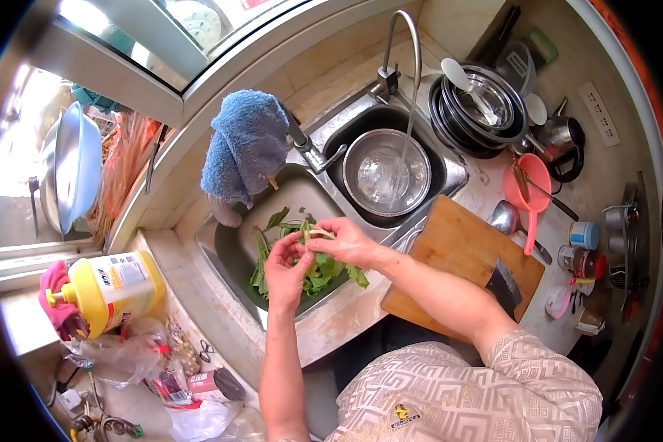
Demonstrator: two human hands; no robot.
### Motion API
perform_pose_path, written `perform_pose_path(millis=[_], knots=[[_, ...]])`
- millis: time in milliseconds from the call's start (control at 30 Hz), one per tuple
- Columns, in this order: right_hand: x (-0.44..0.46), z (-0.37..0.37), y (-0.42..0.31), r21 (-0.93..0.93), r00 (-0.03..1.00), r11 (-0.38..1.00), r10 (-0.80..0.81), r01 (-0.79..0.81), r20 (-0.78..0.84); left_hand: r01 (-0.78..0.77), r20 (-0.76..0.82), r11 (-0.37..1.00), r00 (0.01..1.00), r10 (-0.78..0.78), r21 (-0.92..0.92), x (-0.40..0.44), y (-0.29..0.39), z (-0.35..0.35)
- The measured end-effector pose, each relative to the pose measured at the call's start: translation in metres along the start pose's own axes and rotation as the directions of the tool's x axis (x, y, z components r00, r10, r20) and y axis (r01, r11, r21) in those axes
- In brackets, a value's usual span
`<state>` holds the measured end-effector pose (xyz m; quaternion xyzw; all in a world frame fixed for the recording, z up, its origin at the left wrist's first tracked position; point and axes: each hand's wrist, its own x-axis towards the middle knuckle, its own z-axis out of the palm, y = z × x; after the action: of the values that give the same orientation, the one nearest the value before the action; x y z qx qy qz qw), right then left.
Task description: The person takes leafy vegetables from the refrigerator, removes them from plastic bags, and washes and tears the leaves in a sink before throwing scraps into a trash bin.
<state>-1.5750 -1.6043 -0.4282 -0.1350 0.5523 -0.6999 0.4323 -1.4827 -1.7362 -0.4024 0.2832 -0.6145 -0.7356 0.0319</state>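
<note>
The left grip (286,269) and right grip (346,243) pinch thin, pale green stems (319,233) between them, above leafy green vegetables (320,277).

I observe the left hand (283,274) and right hand (348,241) pinching leafy greens (323,277) over the left basin (232,237); overlapping fingers make the exact contact points hard to verify. Right of the left basin sit a metal bowl (361,158) and cutting board (449,258). A blue towel (247,144) hangs beyond it.
</note>
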Motion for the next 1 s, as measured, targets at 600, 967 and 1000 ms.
perform_pose_path(millis=[600, 967, 1000], knots=[[-0.009, -0.036, 0.016, -0.006, 0.859, 0.988, -0.137, 0.154, -0.494, -0.085, -0.025, 0.993, 0.996, 0.088, 0.086, 0.006, -0.032, 0.062], [0.029, -0.178, 0.059, -0.645, 0.646, 0.609, -0.267, -0.462, -0.715, 0.248, -0.49, 0.652, 0.844, 0.217, 0.717, 0.06, -0.12, -0.059], [0.024, -0.168, 0.066, -0.614, 0.693, 0.666, -0.198, -0.424, -0.694, 0.334, -0.574, 0.692, 0.807, 0.141, 0.64, 0.064, -0.127, -0.052]])
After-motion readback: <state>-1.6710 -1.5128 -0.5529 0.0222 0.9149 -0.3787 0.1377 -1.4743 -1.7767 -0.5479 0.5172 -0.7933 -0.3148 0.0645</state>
